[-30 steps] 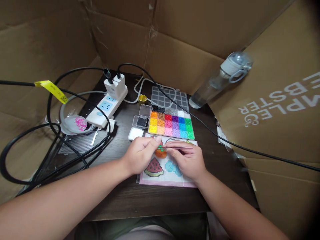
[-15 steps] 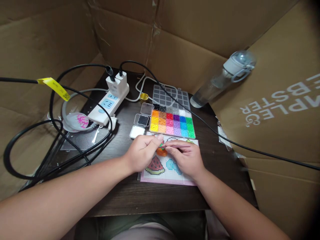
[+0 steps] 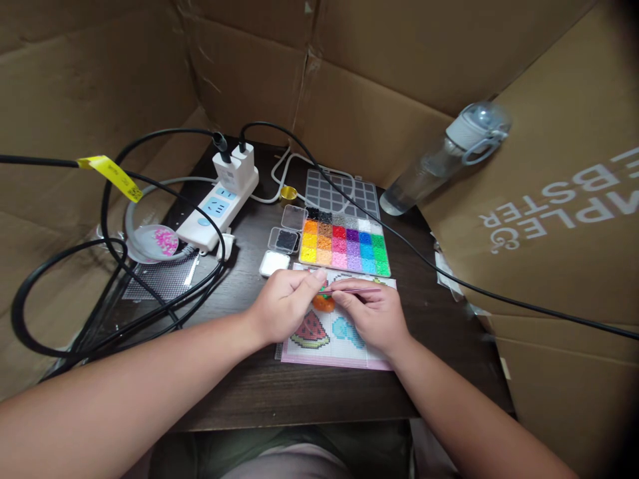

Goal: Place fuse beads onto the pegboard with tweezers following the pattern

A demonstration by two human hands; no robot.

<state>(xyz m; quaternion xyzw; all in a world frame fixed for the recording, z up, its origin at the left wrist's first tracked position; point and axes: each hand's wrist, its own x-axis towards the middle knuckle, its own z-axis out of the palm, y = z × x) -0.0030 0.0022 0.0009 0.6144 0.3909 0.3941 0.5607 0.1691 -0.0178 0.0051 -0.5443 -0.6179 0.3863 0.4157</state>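
Note:
My right hand (image 3: 375, 316) is closed around slim pink tweezers (image 3: 359, 291), whose tip points left. Just under that tip lies a small orange bead piece (image 3: 323, 304) with green at its top. My left hand (image 3: 285, 305) is closed at the piece's upper left, its thumb stretched toward the tweezer tip; the undersides of its fingers are hidden. Below both hands is a pattern sheet (image 3: 319, 357) with a pink lower edge, printed with a watermelon slice and a light blue figure. A compartment box of coloured beads (image 3: 344, 249) stands just beyond the sheet.
Small clear boxes with black beads (image 3: 286, 241) and white beads (image 3: 274, 263) stand left of the bead box. A power strip (image 3: 217, 206), looped black cables (image 3: 107, 199) and a dish of pink beads (image 3: 164, 241) occupy the left. A water bottle (image 3: 424, 176) leans at the right against cardboard walls (image 3: 379, 120).
The tweezers have shifted very slightly at the orange and green bead piece. Both hands stay in nearly the same place.

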